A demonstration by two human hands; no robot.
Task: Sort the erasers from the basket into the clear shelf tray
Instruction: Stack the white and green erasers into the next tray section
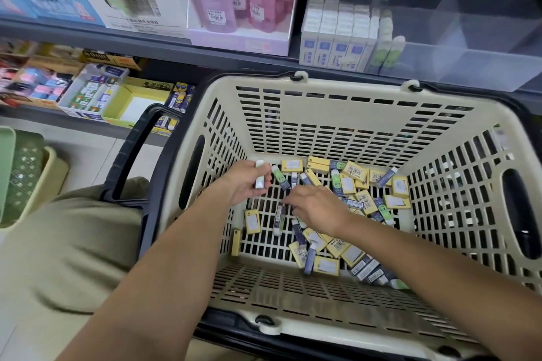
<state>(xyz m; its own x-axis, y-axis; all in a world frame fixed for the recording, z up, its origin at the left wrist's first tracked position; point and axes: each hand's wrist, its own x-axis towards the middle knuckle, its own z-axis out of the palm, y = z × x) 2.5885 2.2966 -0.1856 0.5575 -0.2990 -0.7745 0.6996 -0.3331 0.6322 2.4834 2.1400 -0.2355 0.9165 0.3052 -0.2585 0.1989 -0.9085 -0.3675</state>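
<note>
A cream slotted basket (322,114) with dark handles stands before me, its floor strewn with several small erasers (363,199) in yellow, purple and green wrappers. My left hand (243,184) is inside the basket at the left, shut on a white and purple eraser (260,177). My right hand (318,208) hovers palm down over the middle of the pile, fingers bent toward a purple eraser (280,218); whether it grips anything is hidden. The clear shelf tray (457,38) sits on the shelf above the basket, with white-blue eraser boxes (337,38) and green erasers (387,47) at its left end.
Pink bottles in a display box (243,0) stand left of the tray. Lower shelf boxes of stationery (96,94) lie at the left. A green bin (20,173) sits on the floor at far left. My knee (73,243) is beside the basket's dark handle (129,155).
</note>
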